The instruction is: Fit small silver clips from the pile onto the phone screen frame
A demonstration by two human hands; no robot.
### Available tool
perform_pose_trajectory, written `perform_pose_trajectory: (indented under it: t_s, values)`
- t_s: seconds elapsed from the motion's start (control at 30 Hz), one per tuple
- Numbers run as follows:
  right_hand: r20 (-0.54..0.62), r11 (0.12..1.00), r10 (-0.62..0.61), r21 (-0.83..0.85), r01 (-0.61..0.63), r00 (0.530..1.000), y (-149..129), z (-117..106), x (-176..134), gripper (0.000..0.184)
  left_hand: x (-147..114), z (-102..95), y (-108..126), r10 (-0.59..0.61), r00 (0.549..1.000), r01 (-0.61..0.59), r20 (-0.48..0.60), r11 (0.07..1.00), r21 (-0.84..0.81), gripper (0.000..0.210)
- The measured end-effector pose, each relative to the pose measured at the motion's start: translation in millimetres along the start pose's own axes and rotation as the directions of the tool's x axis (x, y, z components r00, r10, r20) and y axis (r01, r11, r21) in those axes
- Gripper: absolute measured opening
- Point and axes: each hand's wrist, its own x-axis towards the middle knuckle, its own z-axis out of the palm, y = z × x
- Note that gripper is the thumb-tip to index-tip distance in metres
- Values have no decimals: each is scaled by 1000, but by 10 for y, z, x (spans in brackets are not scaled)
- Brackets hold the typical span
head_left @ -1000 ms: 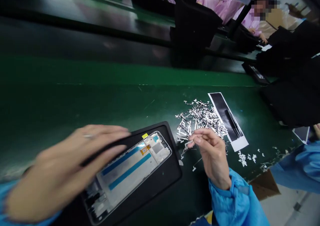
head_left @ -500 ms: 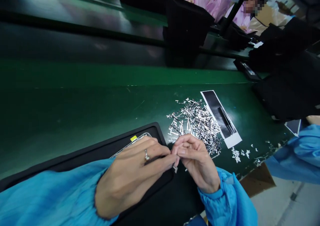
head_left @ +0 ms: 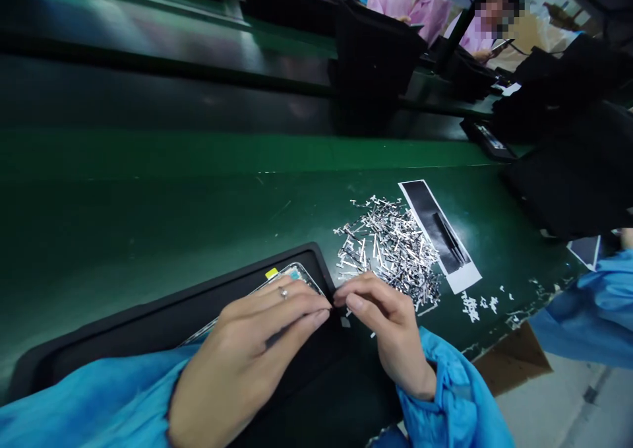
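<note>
Silvery metal clips (head_left: 388, 247) heaped; right hand (head_left: 386, 319) pinches beside left hand (head_left: 257, 346)

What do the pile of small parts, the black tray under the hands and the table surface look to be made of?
Pile of small parts: probably stamped metal; thin, silvery, with bright glints. Black tray: looks like matte moulded plastic or foam, dull black with a raised rounded rim; which one is unclear. Table surface: a smooth green mat, perhaps rubber or vinyl, with a soft sheen and faint scuffs.
</note>
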Motion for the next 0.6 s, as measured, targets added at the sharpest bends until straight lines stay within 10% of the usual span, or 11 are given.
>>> perform_pose_trajectory:
  t_s: [0.13, 0.43, 0.6]
  values:
    - [131, 952, -108, -271, 140, 986, -25, -13, -5, 12, -13, 21, -29, -28, 997, 26, 70, 999, 38, 20]
    - [201, 935, -33, -341, 101, 979, -14, 19, 13, 13, -68, 5, -31, 92, 971, -163, 220, 929, 332, 30]
    - [212, 961, 9, -273, 51, 977, -13, 7, 19, 13, -70, -15, -60, 35, 990, -67, 135, 968, 240, 23]
